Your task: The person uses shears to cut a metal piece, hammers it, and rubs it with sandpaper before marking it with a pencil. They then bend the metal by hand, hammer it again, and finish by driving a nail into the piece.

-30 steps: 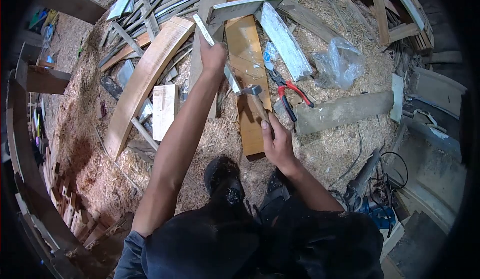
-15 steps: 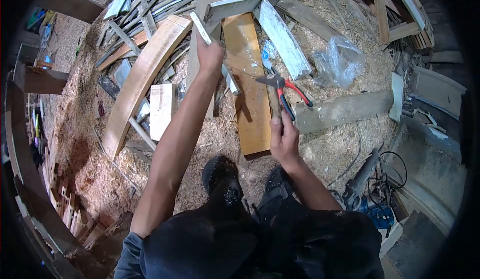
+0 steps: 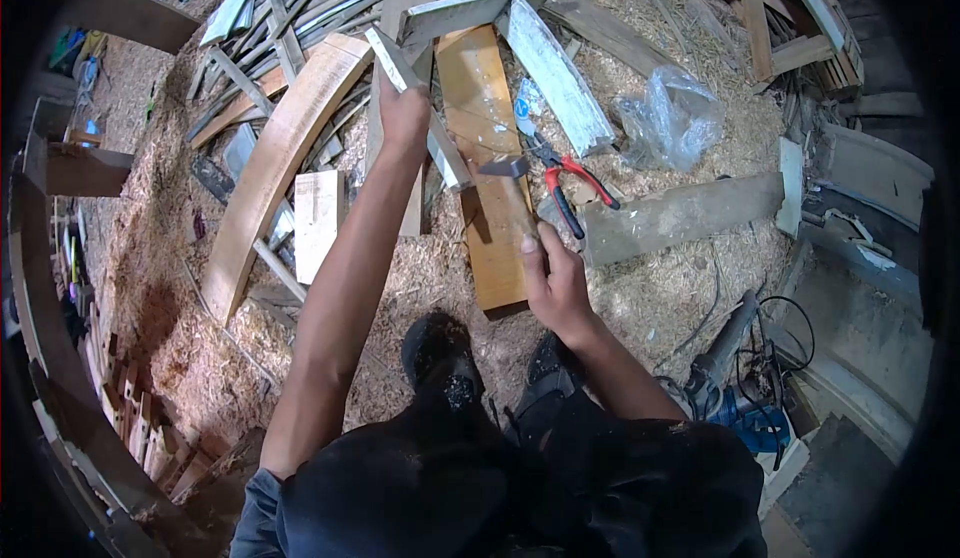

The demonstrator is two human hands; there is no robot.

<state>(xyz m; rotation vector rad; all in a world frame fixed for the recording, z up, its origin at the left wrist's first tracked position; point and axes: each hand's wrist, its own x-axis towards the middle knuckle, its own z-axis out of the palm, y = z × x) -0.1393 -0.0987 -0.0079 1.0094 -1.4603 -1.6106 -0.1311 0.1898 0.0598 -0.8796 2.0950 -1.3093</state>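
My left hand (image 3: pixel 405 118) is wrapped round a short wooden strip with a whitish face (image 3: pixel 446 156), tilted over the boards. In my right hand (image 3: pixel 555 283) is a hammer (image 3: pixel 520 193), gripped by its wooden handle, its dark head close to the strip's lower end. Beneath both lies an orange-brown board (image 3: pixel 495 228) on the sawdust. Pliers with red and black handles (image 3: pixel 570 180) lie just right of the hammer, jaws pointing up and left. Beyond the strip, a pale board (image 3: pixel 480 13) stands on edge across the orange-brown one.
A curved plank (image 3: pixel 275 173) and a small pale block (image 3: pixel 318 223) lie left. A white-painted board (image 3: pixel 555 78), crumpled clear plastic (image 3: pixel 675 118) and a grey board (image 3: pixel 690 216) lie right. Near my right leg sits a blue corded power tool (image 3: pixel 755 426). Scrap strips (image 3: pixel 310 8) are heaped at the back.
The hammer has swung left, from over the pliers toward the strip's lower end. The strip has turned slightly in my left hand, showing more of its length.
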